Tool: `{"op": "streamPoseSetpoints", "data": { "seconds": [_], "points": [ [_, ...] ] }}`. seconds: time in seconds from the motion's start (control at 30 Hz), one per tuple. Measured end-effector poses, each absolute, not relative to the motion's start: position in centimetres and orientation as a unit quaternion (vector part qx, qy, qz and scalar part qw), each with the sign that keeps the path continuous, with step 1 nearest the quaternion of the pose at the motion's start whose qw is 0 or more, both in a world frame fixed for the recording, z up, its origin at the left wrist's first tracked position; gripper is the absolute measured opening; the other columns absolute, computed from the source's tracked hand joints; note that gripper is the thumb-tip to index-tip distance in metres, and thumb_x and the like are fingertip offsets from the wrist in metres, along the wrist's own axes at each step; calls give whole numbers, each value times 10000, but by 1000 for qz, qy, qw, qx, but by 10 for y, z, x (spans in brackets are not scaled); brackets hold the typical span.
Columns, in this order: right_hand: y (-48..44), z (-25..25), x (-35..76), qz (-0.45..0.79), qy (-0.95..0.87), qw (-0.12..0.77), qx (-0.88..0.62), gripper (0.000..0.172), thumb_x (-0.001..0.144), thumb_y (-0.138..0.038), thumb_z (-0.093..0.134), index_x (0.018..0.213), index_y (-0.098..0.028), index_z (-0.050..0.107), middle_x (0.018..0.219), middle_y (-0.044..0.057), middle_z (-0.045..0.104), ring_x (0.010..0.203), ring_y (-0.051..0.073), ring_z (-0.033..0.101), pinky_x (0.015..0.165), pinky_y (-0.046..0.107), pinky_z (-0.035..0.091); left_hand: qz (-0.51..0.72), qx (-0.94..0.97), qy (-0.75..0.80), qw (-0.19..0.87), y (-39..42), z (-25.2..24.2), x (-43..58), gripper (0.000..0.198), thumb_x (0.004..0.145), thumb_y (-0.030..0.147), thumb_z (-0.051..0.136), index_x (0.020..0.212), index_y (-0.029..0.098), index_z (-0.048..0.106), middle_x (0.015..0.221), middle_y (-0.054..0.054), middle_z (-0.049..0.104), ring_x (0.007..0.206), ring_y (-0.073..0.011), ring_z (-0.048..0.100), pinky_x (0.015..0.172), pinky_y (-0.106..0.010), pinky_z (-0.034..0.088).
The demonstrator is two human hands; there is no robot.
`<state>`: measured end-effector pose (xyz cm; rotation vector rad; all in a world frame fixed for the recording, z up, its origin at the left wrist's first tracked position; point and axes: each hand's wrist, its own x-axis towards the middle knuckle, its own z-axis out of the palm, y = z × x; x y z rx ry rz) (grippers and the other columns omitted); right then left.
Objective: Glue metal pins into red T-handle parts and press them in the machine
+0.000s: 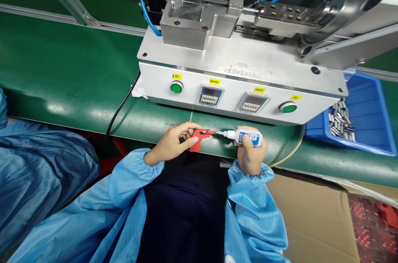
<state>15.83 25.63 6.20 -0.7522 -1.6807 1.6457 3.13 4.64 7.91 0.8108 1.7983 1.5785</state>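
Observation:
My left hand [174,140] grips a red plastic part [195,143] between thumb and fingers, near the front edge of the green bench. The part has a thin prong pointing right and a slot along its top. In my right hand [251,153] is a small white glue bottle [255,138] with a blue printed label, lying on its side. Its narrow nozzle points left at the tip of the red prong. Whether nozzle and prong touch I cannot tell. My right thumb presses on the label.
Behind my hands stands a metal press machine [186,59] with green buttons and two small displays. At right, a blue bin [367,130] holds several metal pins [340,120]. A cardboard box [314,217] is below the green bench [62,68]. Someone's blue sleeve [46,163] is at left.

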Motion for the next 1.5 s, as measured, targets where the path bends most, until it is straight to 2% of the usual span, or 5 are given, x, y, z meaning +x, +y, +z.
{"op": "streamPoseSetpoints", "data": {
  "seconds": [0.2, 0.73, 0.93, 1.17, 1.5],
  "points": [
    [256, 62, 160, 632, -650, 321, -274, 451, 770, -654, 811, 872, -218, 761, 691, 8, 653, 521, 135, 487, 498, 292, 389, 595, 304, 680, 302, 46, 78, 32, 295, 954, 333, 692, 1202, 177, 726, 786, 2, 649, 695, -131, 577, 665, -242, 511],
    [257, 61, 161, 646, -636, 322, -273, 447, 753, -636, 835, 866, -211, 758, 693, 13, 646, 517, 132, 471, 499, 302, 393, 604, 313, 671, 296, 47, 77, 33, 303, 958, 321, 685, 1222, 177, 715, 781, 14, 645, 687, -121, 590, 676, -234, 525],
    [258, 67, 158, 675, -614, 320, -255, 448, 749, -641, 838, 876, -225, 731, 668, 4, 638, 525, 157, 540, 531, 324, 464, 606, 316, 670, 291, 47, 75, 33, 299, 968, 346, 681, 1212, 179, 725, 806, 4, 653, 720, -129, 616, 673, -232, 523],
    [259, 66, 159, 675, -614, 330, -241, 431, 765, -606, 833, 915, -223, 705, 738, 13, 697, 636, 205, 659, 639, 372, 564, 603, 313, 673, 293, 48, 77, 34, 303, 967, 357, 678, 1209, 183, 731, 783, 7, 638, 697, -130, 596, 660, -235, 517],
    [260, 67, 161, 686, -621, 303, -228, 420, 778, -584, 837, 972, -233, 713, 809, 32, 767, 710, 229, 715, 724, 405, 603, 591, 309, 683, 297, 48, 79, 34, 293, 932, 287, 684, 1203, 187, 733, 804, 4, 666, 690, -123, 591, 667, -230, 519]
  ]
}}
